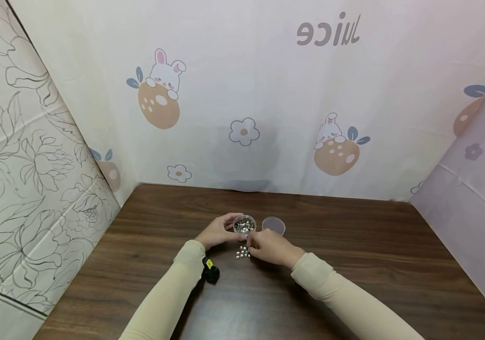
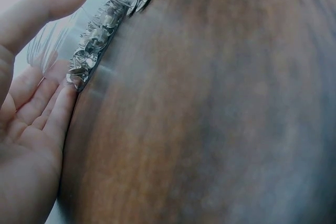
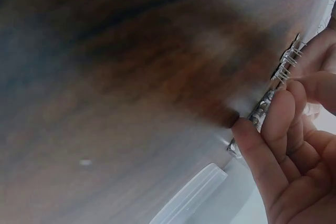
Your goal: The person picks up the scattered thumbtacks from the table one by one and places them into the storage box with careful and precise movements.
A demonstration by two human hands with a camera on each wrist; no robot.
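A clear round plastic box (image 1: 244, 224) of silver thumbtacks stands on the table. My left hand (image 1: 221, 230) grips its side, thumb at the near edge and fingers around the far side. In the left wrist view, the thumbtacks (image 2: 94, 38) show through its clear wall. My right hand (image 1: 271, 246) is at the box's near right edge, its fingers bent and thumb close to the fingertips; whether a thumbtack is between them is hidden. Just in front of the box, several loose thumbtacks (image 1: 242, 252) lie in a cluster, pins upward in the right wrist view.
A clear round lid (image 1: 273, 225) lies right of the box. A black strap-like object with a yellow mark (image 1: 210, 271) is at the left wrist. The brown wooden table (image 1: 353, 236) meets a printed curtain (image 1: 268, 94) at its back edge.
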